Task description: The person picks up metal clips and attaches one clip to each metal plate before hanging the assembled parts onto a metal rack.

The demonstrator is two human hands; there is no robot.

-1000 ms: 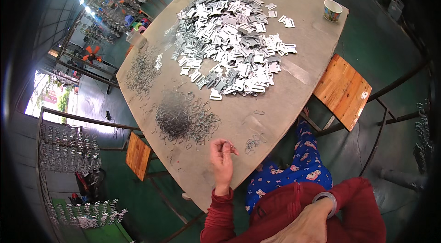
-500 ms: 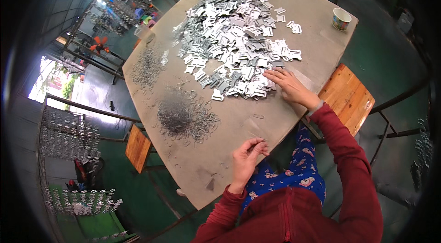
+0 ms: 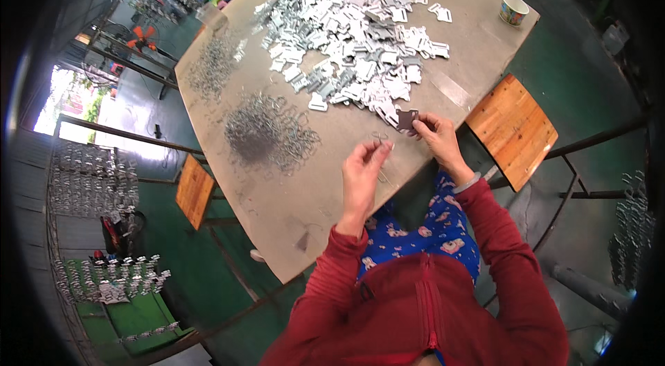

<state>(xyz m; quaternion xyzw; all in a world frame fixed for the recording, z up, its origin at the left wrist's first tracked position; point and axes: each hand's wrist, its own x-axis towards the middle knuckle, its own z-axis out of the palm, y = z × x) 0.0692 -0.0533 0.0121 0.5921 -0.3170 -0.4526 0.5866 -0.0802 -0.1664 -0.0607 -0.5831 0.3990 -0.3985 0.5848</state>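
My right hand (image 3: 439,141) pinches a flat dark metal plate (image 3: 407,121) with cut-out edges, held at the near edge of the heap of similar plates (image 3: 353,33). Just left of it, over the table's near side, the thumb and fingers of my left hand (image 3: 363,173) are pressed together. Something small and pale shows at those fingertips, too small to name. A thin wire ring (image 3: 379,136) appears right beyond them. Farther left lies a tangled pile of wire rings (image 3: 267,132).
The beige table (image 3: 277,207) also bears a scatter of smaller metal bits (image 3: 210,68) at its left and a paper cup (image 3: 513,9) at the far right. Wooden stools (image 3: 516,132) stand against its sides. Racks of hanging metal parts (image 3: 93,182) are at the left.
My right hand has drawn back from the heap toward my left hand, now with a plate in its fingers. My left hand stays pinched. The whole view has shifted slightly.
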